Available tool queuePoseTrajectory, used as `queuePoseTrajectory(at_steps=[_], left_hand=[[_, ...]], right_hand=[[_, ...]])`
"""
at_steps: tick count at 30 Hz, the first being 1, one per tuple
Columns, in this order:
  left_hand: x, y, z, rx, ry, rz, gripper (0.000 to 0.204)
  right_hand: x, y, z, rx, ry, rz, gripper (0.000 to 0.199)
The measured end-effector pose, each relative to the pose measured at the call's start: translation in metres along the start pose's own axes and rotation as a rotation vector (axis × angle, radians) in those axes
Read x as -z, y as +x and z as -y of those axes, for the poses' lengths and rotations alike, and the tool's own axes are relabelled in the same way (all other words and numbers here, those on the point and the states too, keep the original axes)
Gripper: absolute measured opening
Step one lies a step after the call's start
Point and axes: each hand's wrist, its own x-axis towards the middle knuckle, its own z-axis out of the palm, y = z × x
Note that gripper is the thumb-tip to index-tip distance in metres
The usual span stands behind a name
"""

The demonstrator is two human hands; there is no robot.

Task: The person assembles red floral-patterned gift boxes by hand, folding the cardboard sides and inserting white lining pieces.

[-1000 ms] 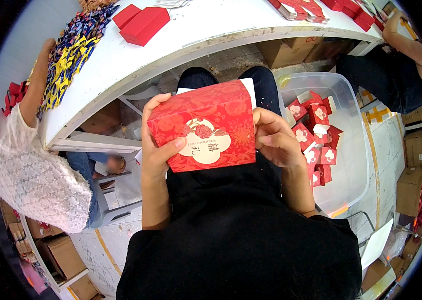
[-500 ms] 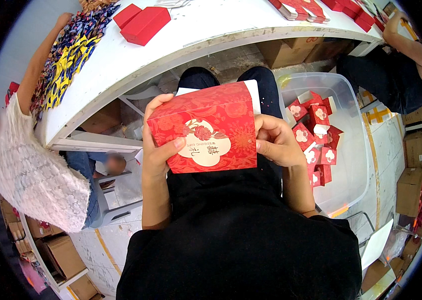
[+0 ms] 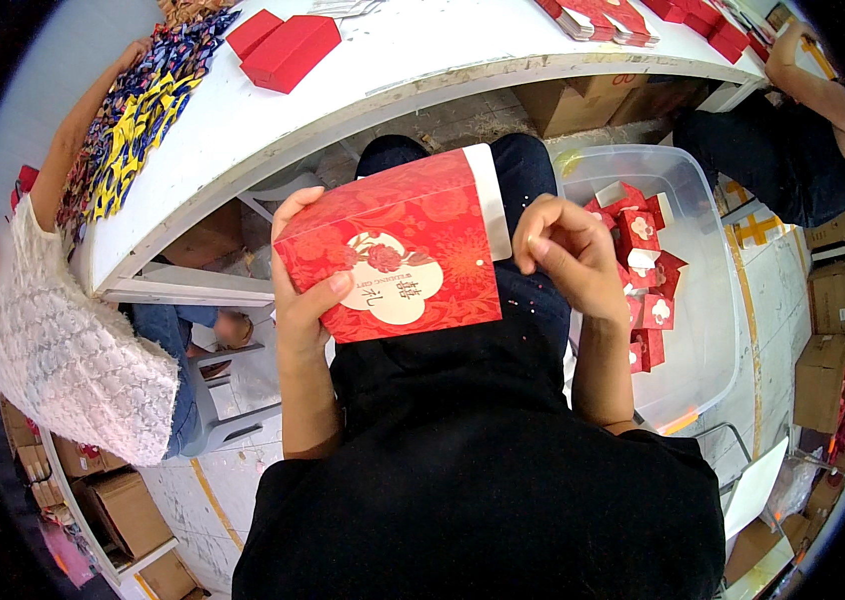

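A red gift box [image 3: 433, 220] printed with flowers and a cream blossom-shaped panel sits above my lap, tilted. My left hand [image 3: 301, 300] grips its left end, thumb on the front face and fingers behind. A white flap [image 3: 488, 200] sticks out at the box's right end. A small pale dot or hole shows near that edge. Just right of the box, and apart from it, my right hand [image 3: 578, 260] has its fingers curled and pinched toward the thumb. Whether something tiny is between those fingertips cannot be made out.
On my right stands a clear plastic tub [image 3: 713, 330] with several small red boxes [image 3: 638, 235]. The white table [image 3: 383, 50] ahead bears red boxes [image 3: 293, 55], flat red cartons [image 3: 608, 20] and a ribbon pile [image 3: 143, 130]. A person [image 3: 83, 340] sits left, another [image 3: 783, 150] right.
My right hand has come off the box's right end and moved slightly right, uncovering the small dot and more of the white flap. My left hand and the box have shifted a little left.
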Motion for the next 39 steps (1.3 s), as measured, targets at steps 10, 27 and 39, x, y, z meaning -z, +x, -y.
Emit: queuePoseTrajectory(at_steps=[10, 27, 39], left_hand=[[-0.001, 0.002, 0.001, 0.032, -0.039, 0.020, 0.078], [0.001, 0.002, 0.004, 0.063, -0.081, 0.052, 0.078], [0.002, 0.002, 0.003, 0.034, -0.085, 0.008, 0.077]], right_hand=[[-0.025, 0.008, -0.015, -0.008, -0.088, -0.309, 0.019], [-0.036, 0.010, -0.026, 0.076, -0.101, -0.477, 0.002], [-0.024, 0.011, -0.029, 0.023, 0.038, -0.379, 0.011]])
